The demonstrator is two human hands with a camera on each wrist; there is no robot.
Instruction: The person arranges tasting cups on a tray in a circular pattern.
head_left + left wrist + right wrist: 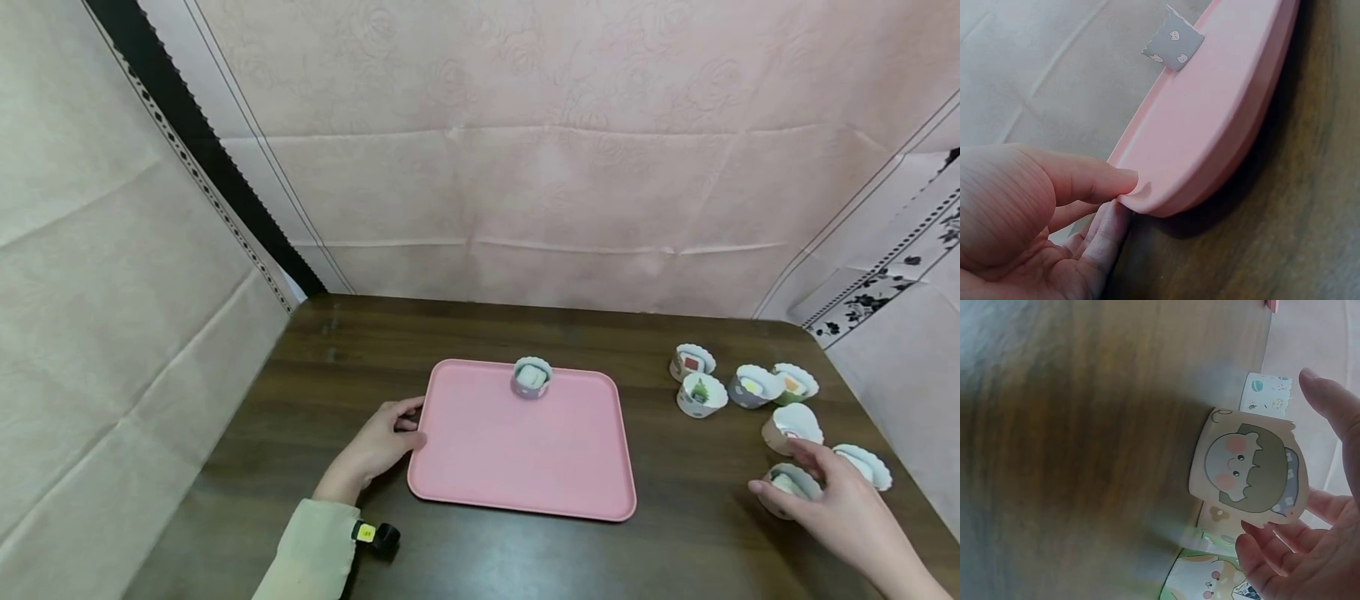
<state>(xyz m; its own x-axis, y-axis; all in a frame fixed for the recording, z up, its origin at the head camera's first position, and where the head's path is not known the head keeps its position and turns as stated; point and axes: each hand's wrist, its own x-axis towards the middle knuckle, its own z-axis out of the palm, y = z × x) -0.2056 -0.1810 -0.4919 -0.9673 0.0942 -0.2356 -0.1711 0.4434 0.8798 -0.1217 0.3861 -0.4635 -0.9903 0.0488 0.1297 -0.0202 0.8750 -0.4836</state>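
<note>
My pale green sleeve (pixel 311 546) ends at a black wrist device (pixel 384 540). Next, my left hand (pixel 378 442) pinches the left rim of a pink tray (pixel 521 450) on the dark wooden tabletop (pixel 690 467). A grey bear-print paper cup (pixel 532 379) sits at the tray's far rim. Well to the right, four scalloped paper cups (pixel 702 396) stand close together, with a pale cup (pixel 792 423) nearer me. My right hand (pixel 847 500) curves loosely around a cartoon-face cup (pixel 1247 465), its thumb apart from the wall; I can't tell whether the fingers touch. Another white-rimmed cup (pixel 866 464) stands beside my knuckles, partly hidden.
</note>
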